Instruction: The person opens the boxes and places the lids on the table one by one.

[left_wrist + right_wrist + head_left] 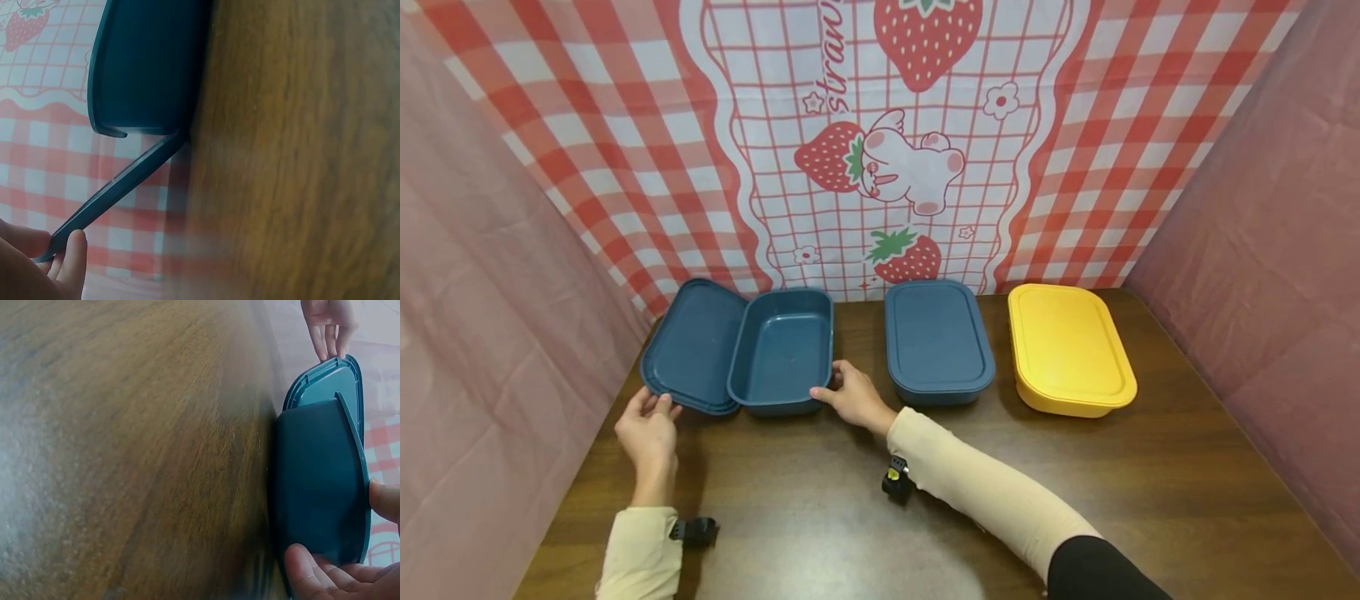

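Observation:
An open blue container (782,350) stands on the wooden table (820,533). Its blue lid (691,346) leans tilted against the container's left side. My left hand (653,405) pinches the lid's near edge; the left wrist view shows the lid (119,184) ending between thumb and fingers (76,249). My right hand (837,385) grips the container's near right corner. In the right wrist view the container (315,487) has my thumb on its wall and a finger (384,500) over its rim.
A closed blue container (937,342) and a closed yellow container (1067,350) stand to the right along the back. Checked strawberry cloth (880,142) hangs behind, with pink cloth walls on both sides.

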`<state>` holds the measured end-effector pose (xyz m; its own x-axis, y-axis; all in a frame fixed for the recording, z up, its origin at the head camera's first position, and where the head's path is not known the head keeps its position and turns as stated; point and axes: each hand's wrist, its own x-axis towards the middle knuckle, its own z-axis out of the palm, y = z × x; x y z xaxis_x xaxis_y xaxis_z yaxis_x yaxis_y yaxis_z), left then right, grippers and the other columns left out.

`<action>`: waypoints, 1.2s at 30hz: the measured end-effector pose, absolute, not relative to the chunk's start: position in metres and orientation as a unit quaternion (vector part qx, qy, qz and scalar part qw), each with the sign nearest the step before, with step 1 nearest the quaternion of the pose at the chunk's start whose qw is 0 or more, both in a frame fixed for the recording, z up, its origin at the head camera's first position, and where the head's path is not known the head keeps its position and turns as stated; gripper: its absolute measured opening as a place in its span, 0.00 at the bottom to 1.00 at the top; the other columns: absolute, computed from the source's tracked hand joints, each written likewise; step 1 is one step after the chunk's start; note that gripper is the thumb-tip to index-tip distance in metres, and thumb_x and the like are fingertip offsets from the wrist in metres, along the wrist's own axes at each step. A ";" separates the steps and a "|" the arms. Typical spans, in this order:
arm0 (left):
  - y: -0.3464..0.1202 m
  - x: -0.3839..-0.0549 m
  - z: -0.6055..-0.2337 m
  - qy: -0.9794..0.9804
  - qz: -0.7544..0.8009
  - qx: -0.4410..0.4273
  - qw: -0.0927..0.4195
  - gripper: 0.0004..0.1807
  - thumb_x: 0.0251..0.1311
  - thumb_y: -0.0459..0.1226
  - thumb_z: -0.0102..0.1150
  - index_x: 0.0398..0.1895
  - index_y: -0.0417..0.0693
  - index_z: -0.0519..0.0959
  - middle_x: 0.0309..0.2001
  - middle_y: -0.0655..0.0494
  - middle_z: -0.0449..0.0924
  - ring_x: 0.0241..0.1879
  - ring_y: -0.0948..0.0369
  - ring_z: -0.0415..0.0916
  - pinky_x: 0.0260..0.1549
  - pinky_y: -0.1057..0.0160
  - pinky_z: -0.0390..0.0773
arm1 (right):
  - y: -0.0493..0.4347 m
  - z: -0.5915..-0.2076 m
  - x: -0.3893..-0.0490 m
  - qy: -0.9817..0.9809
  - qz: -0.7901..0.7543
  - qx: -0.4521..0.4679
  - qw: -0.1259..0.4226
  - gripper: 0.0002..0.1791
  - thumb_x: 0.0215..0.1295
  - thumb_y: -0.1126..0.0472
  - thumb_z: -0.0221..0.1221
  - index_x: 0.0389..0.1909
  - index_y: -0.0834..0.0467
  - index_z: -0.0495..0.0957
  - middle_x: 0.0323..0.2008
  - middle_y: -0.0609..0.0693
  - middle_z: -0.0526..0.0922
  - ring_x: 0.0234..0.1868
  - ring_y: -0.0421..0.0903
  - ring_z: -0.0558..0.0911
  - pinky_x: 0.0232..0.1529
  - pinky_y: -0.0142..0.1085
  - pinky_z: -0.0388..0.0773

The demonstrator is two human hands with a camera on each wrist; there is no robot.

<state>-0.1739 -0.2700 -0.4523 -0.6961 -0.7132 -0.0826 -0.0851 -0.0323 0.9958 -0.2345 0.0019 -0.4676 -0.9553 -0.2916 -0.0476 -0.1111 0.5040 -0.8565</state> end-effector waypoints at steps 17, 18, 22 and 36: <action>-0.281 -0.176 -0.453 -0.594 -0.703 0.330 0.211 0.27 0.68 0.26 0.46 0.70 0.30 0.59 0.44 0.54 0.63 0.34 0.72 0.71 0.33 0.79 0.79 | 0.001 -0.468 -0.237 0.866 -0.480 -0.109 0.089 0.35 0.63 0.50 0.65 0.64 0.66 0.66 0.51 0.63 0.80 0.54 0.58 0.79 0.56 0.50 0.75; -0.282 -0.176 -0.453 -0.588 -0.706 0.331 0.215 0.27 0.68 0.25 0.46 0.70 0.30 0.60 0.43 0.53 0.63 0.33 0.73 0.72 0.32 0.79 0.79 | 0.001 -0.468 -0.237 0.866 -0.479 -0.109 0.090 0.36 0.63 0.50 0.65 0.64 0.66 0.66 0.52 0.63 0.79 0.54 0.57 0.78 0.56 0.50 0.75; -0.283 -0.177 -0.453 -0.564 -0.719 0.334 0.231 0.24 0.66 0.23 0.46 0.66 0.28 0.63 0.39 0.54 0.66 0.26 0.75 0.74 0.27 0.78 0.79 | 0.001 -0.468 -0.237 0.866 -0.479 -0.112 0.096 0.36 0.63 0.50 0.64 0.65 0.66 0.65 0.53 0.63 0.79 0.55 0.57 0.78 0.57 0.50 0.74; -0.289 -0.177 -0.454 -0.526 -0.742 0.345 0.231 0.21 0.65 0.22 0.47 0.61 0.34 0.63 0.26 0.63 0.70 0.23 0.73 0.74 0.23 0.76 0.79 | -0.002 -0.468 -0.237 0.864 -0.478 -0.126 0.090 0.33 0.62 0.51 0.65 0.61 0.66 0.69 0.49 0.62 0.81 0.52 0.55 0.80 0.54 0.48 0.76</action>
